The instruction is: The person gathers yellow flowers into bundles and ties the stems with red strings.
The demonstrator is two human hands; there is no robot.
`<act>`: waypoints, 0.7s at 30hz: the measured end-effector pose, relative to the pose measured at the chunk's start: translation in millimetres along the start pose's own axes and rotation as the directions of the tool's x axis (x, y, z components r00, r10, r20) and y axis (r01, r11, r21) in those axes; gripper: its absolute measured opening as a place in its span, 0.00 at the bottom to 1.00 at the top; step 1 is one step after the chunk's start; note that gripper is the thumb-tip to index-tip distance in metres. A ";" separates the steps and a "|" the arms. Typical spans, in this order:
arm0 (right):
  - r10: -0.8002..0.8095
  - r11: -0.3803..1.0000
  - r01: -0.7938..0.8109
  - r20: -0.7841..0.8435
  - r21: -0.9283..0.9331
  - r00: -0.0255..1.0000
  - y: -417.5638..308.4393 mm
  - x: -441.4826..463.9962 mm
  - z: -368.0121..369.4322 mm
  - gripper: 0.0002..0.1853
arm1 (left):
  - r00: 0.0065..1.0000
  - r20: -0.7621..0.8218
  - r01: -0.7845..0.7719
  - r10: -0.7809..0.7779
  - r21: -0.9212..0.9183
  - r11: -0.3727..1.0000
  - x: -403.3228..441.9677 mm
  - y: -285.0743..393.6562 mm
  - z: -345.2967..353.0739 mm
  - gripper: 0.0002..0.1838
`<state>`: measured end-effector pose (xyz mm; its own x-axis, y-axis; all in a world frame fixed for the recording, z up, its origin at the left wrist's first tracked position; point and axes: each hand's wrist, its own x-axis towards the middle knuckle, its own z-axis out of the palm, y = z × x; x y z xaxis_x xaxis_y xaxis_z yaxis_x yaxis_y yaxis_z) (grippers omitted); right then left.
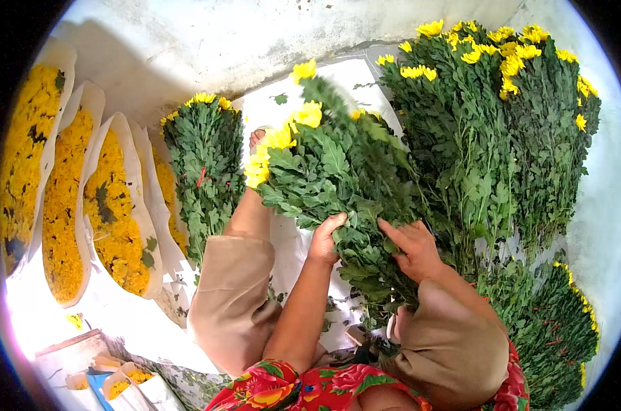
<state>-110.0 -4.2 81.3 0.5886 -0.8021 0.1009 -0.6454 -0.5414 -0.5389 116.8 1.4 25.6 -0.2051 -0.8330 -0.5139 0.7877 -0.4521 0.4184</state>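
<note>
A leafy bunch of yellow chrysanthemums is held up between my knees, flower heads pointing to the upper left. My left hand is closed around its left side, thumb on top of the leaves. On the bunch's right side, my right hand closes on the stems with one finger extended along them; the leaves hide part of its grip. One stem at the top of the bunch is smeared by motion.
Large piles of chrysanthemums lie on the right, with another pile at the lower right. A tied bunch rests on the left. Beyond it stand several paper-wrapped bundles of yellow flowers. White sheeting covers the floor, strewn with loose leaves.
</note>
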 end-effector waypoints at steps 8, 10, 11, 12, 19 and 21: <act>-0.156 0.988 0.156 0.072 0.005 0.985 -9.4 2.7 14.0 0.44 | 0.999 -0.022 -0.024 0.024 -0.016 1.000 1.1 -6.2 -5.1 0.23; -0.125 0.992 0.125 0.057 0.005 0.991 -6.4 -3.3 15.4 0.46 | 0.996 -0.090 -0.002 0.003 0.006 1.000 0.8 -3.5 -4.3 0.22; -0.094 0.996 0.093 0.045 0.005 0.995 -4.6 -5.7 16.0 0.47 | 0.998 -0.065 -0.010 0.009 -0.006 1.000 2.2 -2.9 -7.2 0.22; -0.094 0.996 0.094 0.046 0.006 0.994 -3.2 -6.6 14.7 0.47 | 0.999 -0.041 -0.017 0.016 -0.021 1.000 4.1 -3.8 -11.5 0.21; -0.104 0.985 0.083 0.142 0.150 0.984 0.7 -11.0 7.7 0.48 | 0.999 -0.031 0.022 -0.022 0.003 1.000 0.3 -10.3 -17.5 0.24; -0.144 0.977 0.109 0.185 0.185 0.972 5.9 -15.3 17.5 0.47 | 0.999 0.031 0.023 -0.025 0.072 0.997 -1.7 -7.7 -15.5 0.26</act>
<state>-114.3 9.3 62.0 0.7552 -0.6552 0.0209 -0.4758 -0.5698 -0.6701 120.1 11.2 11.7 -0.2430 -0.8307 -0.5008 0.7392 -0.4929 0.4590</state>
